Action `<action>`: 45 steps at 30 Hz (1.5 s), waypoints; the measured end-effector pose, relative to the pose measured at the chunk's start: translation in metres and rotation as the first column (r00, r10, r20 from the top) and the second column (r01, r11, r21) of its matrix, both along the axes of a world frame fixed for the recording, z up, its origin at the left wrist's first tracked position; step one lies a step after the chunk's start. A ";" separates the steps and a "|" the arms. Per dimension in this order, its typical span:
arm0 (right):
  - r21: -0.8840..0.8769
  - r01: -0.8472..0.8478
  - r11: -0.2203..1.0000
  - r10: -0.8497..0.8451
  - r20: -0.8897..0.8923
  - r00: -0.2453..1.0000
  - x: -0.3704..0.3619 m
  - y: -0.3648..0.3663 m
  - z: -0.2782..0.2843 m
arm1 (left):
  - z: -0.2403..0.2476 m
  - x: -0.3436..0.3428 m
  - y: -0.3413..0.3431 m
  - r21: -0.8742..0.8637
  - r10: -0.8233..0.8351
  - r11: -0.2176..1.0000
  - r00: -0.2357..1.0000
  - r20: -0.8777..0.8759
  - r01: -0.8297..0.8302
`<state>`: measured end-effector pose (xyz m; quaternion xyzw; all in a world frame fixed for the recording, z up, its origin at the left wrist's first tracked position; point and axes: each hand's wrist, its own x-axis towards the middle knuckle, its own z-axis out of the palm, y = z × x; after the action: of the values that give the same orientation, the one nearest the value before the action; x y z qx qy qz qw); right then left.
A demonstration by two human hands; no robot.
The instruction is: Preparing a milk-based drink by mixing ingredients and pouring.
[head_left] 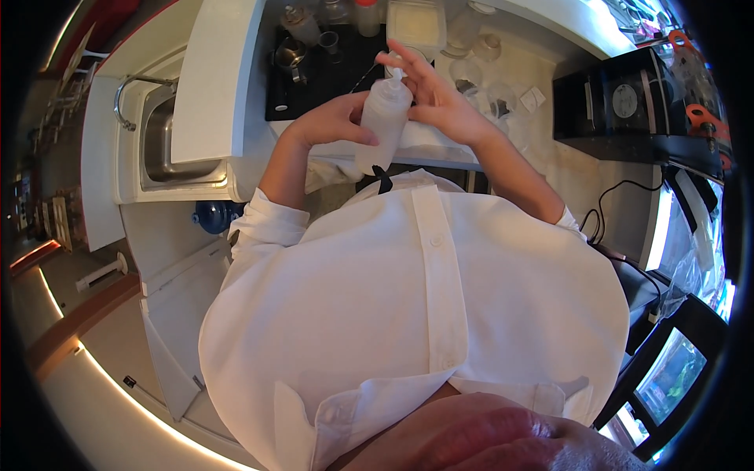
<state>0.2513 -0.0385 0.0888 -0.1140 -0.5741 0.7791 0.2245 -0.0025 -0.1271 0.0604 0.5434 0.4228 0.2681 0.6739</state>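
Note:
A translucent white squeeze bottle (382, 125) with a pointed nozzle tilts slightly in front of my chest, its base toward me. My left hand (336, 119) is closed around its left side, the thumb lying across the front. My right hand (444, 102) is at the bottle's upper right. Its fingers are spread beside and beyond the nozzle, and the thumb is close to the shoulder of the bottle; whether they touch the cap is hard to make out. Past my hands lies a black mat (318, 90) bearing a metal cup (290, 55) and a small clear cup (328, 41).
A pale-lidded container (416, 25) and a red-topped bottle (367, 17) stand behind the mat. Several clear glass vessels (466, 72) occupy the counter at right, near a black box-shaped appliance (620, 102). On the left is a steel sink (166, 141) with a tap (122, 106).

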 end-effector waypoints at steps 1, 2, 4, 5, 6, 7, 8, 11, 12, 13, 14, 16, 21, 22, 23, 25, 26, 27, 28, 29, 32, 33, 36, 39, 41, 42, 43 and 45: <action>0.047 0.126 0.991 -0.127 0.027 0.992 -0.002 0.001 -0.006 | 0.003 0.003 -0.002 0.038 0.094 0.995 0.995 -0.030 -0.093; 0.096 0.248 0.964 -0.253 0.047 0.966 -0.003 0.002 -0.011 | 0.006 0.006 -0.004 0.079 0.189 0.980 0.981 -0.055 -0.184; 0.311 0.318 0.896 -0.373 0.138 0.917 -0.005 -0.001 -0.011 | 0.028 0.016 -0.005 0.151 0.266 0.960 0.936 -0.230 -0.236; 0.517 0.345 0.784 -0.501 0.197 0.843 -0.006 -0.004 -0.010 | 0.035 0.022 -0.003 0.231 0.344 0.934 0.854 -0.390 -0.271; 0.518 0.340 0.785 -0.496 0.196 0.846 -0.010 -0.009 -0.006 | 0.030 0.027 -0.005 0.232 0.350 0.932 0.852 -0.389 -0.277; 0.607 0.328 0.724 -0.550 0.220 0.806 -0.017 -0.014 0.003 | 0.023 0.033 -0.008 0.442 0.491 0.844 0.770 -0.408 -0.304; 0.689 0.307 0.656 -0.603 0.235 0.762 -0.022 -0.017 0.010 | 0.017 0.036 -0.009 0.633 0.625 0.715 0.677 -0.389 -0.297; 0.667 0.313 0.676 -0.620 0.284 0.732 -0.032 -0.012 0.015 | 0.019 0.039 -0.009 0.632 0.634 0.710 0.674 -0.381 -0.311; 0.667 0.310 0.678 -0.616 0.285 0.734 -0.032 -0.009 0.017 | 0.022 0.036 -0.009 0.631 0.636 0.709 0.671 -0.380 -0.314; 0.644 0.283 0.711 -0.556 0.268 0.787 -0.030 -0.003 0.019 | 0.027 0.031 -0.007 0.490 0.554 0.804 0.725 -0.409 -0.338; 0.621 0.252 0.742 -0.492 0.249 0.834 -0.028 0.003 0.019 | 0.029 0.025 -0.005 0.335 0.467 0.877 0.778 -0.420 -0.346; 0.499 0.160 0.852 -0.322 0.258 0.911 -0.022 0.023 0.011 | 0.014 0.010 -0.002 0.234 0.380 0.921 0.848 -0.369 -0.311; 0.156 -0.088 0.984 0.064 0.153 0.986 -0.019 0.035 0.018 | -0.009 -0.013 0.001 0.006 0.163 0.987 0.985 -0.063 -0.163; 0.137 -0.129 0.982 0.113 0.124 0.986 -0.020 0.034 0.022 | -0.008 -0.017 0.002 -0.055 0.113 0.992 0.994 0.004 -0.112; 0.118 -0.171 0.978 0.160 0.095 0.983 -0.021 0.034 0.026 | -0.007 -0.019 0.002 -0.112 0.066 0.992 0.995 0.074 -0.057; 0.059 -0.193 0.979 0.192 0.026 0.981 -0.025 0.030 0.034 | -0.010 -0.024 0.007 -0.098 0.014 0.995 0.990 0.142 0.000; 0.002 -0.218 0.976 0.218 -0.045 0.975 -0.026 0.029 0.037 | -0.011 -0.025 0.007 -0.079 -0.039 0.995 0.977 0.208 0.056; 0.001 -0.216 0.976 0.216 -0.045 0.975 -0.026 0.030 0.042 | -0.009 -0.024 0.008 -0.080 -0.041 0.995 0.977 0.209 0.058; -0.011 -0.281 0.960 0.279 -0.076 0.957 -0.026 0.032 0.046 | -0.007 -0.023 0.009 -0.078 -0.064 0.993 0.966 0.249 0.086; -0.020 -0.344 0.939 0.340 -0.109 0.934 -0.026 0.034 0.048 | -0.005 -0.022 0.009 -0.074 -0.086 0.991 0.953 0.289 0.112; -0.012 -0.252 0.968 0.246 -0.173 0.954 -0.031 0.032 0.046 | 0.005 -0.020 0.008 -0.009 -0.044 0.999 0.951 0.305 0.049; -0.011 -0.250 0.968 0.244 -0.173 0.954 -0.031 0.035 0.039 | 0.011 -0.016 0.005 -0.007 -0.047 0.999 0.951 0.305 0.052; 0.195 0.062 0.979 -0.061 -0.009 0.998 -0.030 0.038 0.022 | 0.021 -0.001 0.001 0.046 0.195 0.978 0.967 0.164 -0.205; 0.701 0.294 0.649 -0.565 0.186 0.804 -0.039 0.019 0.024 | 0.012 0.011 0.000 0.226 0.435 0.893 0.874 -0.217 -0.389; 0.730 0.189 0.656 -0.604 0.358 0.713 -0.045 0.011 0.028 | 0.000 0.021 -0.003 0.604 0.699 0.674 0.630 -0.338 -0.424; 0.731 0.190 0.655 -0.606 0.358 0.710 -0.045 0.009 0.025 | -0.003 0.027 -0.003 0.605 0.697 0.675 0.633 -0.336 -0.422; 0.742 0.219 0.633 -0.616 0.313 0.723 -0.045 0.007 0.020 | -0.005 0.033 -0.004 0.652 0.749 0.629 0.555 -0.362 -0.424; 0.752 0.244 0.612 -0.622 0.268 0.736 -0.048 0.003 0.018 | -0.007 0.035 -0.006 0.696 0.797 0.581 0.469 -0.381 -0.422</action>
<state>0.2035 -0.0353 0.1068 -0.3657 -0.8043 0.3754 0.2802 0.0329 -0.1327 0.0532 0.5584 0.7158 0.3894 0.1555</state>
